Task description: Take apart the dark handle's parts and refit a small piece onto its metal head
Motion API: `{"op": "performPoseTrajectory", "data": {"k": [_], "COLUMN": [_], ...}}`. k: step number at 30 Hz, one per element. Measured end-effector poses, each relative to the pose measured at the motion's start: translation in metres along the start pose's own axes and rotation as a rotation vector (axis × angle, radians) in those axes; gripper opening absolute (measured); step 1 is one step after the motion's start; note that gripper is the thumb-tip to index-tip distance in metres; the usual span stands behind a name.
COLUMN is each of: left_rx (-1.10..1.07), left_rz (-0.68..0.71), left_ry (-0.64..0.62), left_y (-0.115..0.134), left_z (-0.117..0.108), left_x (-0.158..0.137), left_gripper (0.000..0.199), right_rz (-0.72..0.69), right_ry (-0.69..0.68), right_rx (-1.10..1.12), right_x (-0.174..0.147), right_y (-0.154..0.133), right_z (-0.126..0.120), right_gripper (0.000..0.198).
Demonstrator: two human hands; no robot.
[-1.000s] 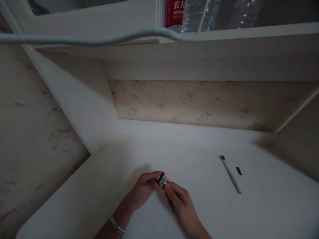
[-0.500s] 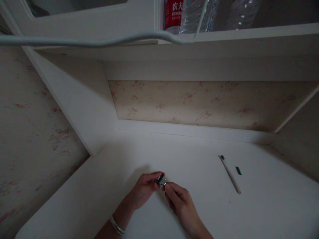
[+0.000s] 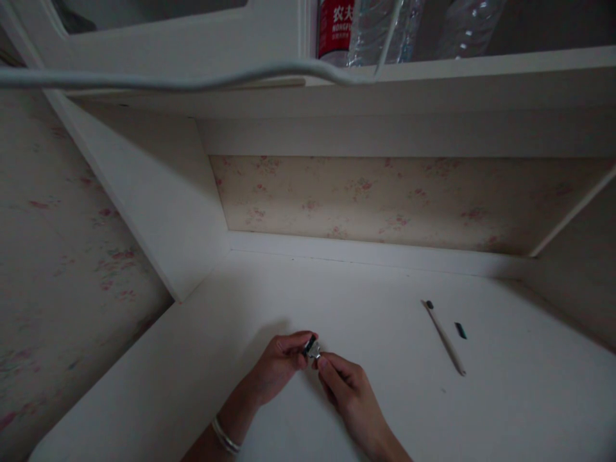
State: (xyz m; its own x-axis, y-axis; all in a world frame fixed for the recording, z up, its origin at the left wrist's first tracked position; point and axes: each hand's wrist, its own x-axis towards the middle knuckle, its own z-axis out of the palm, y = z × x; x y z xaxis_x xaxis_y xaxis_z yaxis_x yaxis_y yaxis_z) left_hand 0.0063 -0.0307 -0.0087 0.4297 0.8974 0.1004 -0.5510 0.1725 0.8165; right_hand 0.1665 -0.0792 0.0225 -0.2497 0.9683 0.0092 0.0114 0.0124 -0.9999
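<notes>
A small black-and-silver metal piece (image 3: 314, 351) is held between both hands over the white desk; its exact kind is too small to make out. My left hand (image 3: 279, 367) pinches its black side between thumb and fingers. From the lower right, the thumb and forefinger of my right hand (image 3: 347, 391) close on its silver end. Further right on the desk lies a slim pale stick (image 3: 445, 339) with a dark part near its far tip. Beside that is a small dark, greenish flat piece (image 3: 461, 330).
The white desk (image 3: 337, 295) meets a low back ledge and a left side panel (image 3: 158, 192). An overhead shelf (image 3: 433, 96) holds plastic bottles (image 3: 375, 32), one with a red label. A pale cable (image 3: 192, 82) runs across its front. Flowered wallpaper covers the walls.
</notes>
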Motion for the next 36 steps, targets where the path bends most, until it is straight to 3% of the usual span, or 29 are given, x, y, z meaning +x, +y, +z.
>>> {"op": "performPoseTrajectory", "data": {"k": [20,26,36], "left_rx": [-0.096,-0.072,0.028], "left_rz": [-0.018,-0.023,-0.035], "left_ry": [0.051,0.022,0.026], "left_y": [0.0021,-0.0012,-0.0021], "left_z": [0.0033,0.0010,-0.0025], "left_x": [-0.0013,-0.0008,-0.0007], "left_gripper": [0.041,0.042,0.044], "right_rz": [-0.025,0.016,-0.025], "right_ry": [0.006,-0.004,0.013], "right_rx": [0.028,0.079,-0.037], "right_x": [-0.0019,-0.0006,-0.0021], "right_y": [-0.0006,0.0007,-0.0032], "right_z": [0.0034,0.0049,0.0043], "right_gripper": [0.039,0.042,0.043]}}
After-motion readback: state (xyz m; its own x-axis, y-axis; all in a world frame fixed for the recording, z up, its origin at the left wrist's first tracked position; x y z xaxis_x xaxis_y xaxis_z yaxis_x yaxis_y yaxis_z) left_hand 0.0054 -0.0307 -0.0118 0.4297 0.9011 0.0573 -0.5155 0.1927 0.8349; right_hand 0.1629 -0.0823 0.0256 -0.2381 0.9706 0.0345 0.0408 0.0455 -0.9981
